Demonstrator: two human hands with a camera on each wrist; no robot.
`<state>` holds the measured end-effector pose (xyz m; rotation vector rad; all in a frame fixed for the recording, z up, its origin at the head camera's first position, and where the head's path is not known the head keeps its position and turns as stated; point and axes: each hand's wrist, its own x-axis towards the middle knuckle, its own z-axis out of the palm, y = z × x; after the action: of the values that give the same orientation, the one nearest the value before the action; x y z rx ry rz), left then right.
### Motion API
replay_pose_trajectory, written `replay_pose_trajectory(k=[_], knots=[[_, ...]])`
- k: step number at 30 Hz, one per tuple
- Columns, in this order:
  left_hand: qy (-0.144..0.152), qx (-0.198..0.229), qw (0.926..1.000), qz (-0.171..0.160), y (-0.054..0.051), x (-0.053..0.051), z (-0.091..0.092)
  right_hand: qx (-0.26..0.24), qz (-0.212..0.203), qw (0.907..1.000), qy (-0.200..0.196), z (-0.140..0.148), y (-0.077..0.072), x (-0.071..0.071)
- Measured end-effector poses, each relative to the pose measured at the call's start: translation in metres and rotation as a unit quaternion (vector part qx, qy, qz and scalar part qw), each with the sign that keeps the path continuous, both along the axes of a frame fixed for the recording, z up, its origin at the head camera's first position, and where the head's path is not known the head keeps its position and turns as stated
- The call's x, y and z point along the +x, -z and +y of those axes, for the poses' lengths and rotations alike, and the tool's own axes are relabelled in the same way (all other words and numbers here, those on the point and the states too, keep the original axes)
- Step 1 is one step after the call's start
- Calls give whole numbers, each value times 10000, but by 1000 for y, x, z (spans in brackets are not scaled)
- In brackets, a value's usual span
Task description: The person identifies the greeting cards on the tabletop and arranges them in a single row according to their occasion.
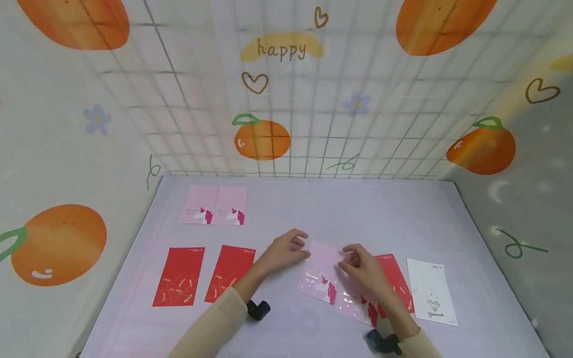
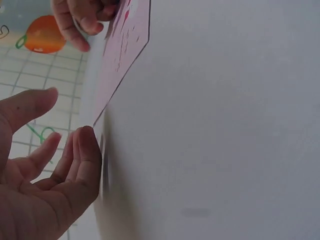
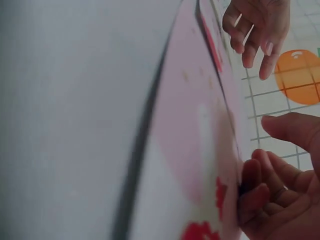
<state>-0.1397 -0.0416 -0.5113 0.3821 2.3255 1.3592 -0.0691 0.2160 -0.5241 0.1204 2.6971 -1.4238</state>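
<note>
Two pink envelopes with a unicorn print lie between my hands: the left pink envelope (image 1: 319, 273) and, slightly overlapped with it, the right pink envelope (image 1: 353, 304). My left hand (image 1: 285, 248) is beside the left one's upper corner, thumb apart from the fingers; in the left wrist view its fingertips (image 2: 87, 145) are down at the table by that corner. Over the right envelope's upper part is my right hand (image 1: 361, 268), fingers loosely bent and thumb lifted away. In the right wrist view, its fingertips (image 3: 252, 200) touch or nearly touch the envelope's surface. Neither hand pinches anything.
To the left lie two red envelopes (image 1: 179, 276) (image 1: 230, 271). A third red envelope (image 1: 394, 278) is partly behind my right forearm, with a white envelope (image 1: 431, 291) beside it. Two more pink envelopes (image 1: 199, 204) (image 1: 230, 205) lie side by side at the back left.
</note>
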Motion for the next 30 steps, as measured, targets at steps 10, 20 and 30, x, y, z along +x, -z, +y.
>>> replay_pose_trajectory(k=[10, 20, 30], knots=[[558, -922, 9937, -302, -2, -15, 7, 310, -518, 9980, 190, -2, 3, -2], [831, -1494, 9852, 140, 0, -16, 12, 618, -677, 9953, 295, -6, 1, -4], [846, -1625, 9830, 118, -1, -14, 15, 566, -688, 9958, 205, -5, 2, -5]])
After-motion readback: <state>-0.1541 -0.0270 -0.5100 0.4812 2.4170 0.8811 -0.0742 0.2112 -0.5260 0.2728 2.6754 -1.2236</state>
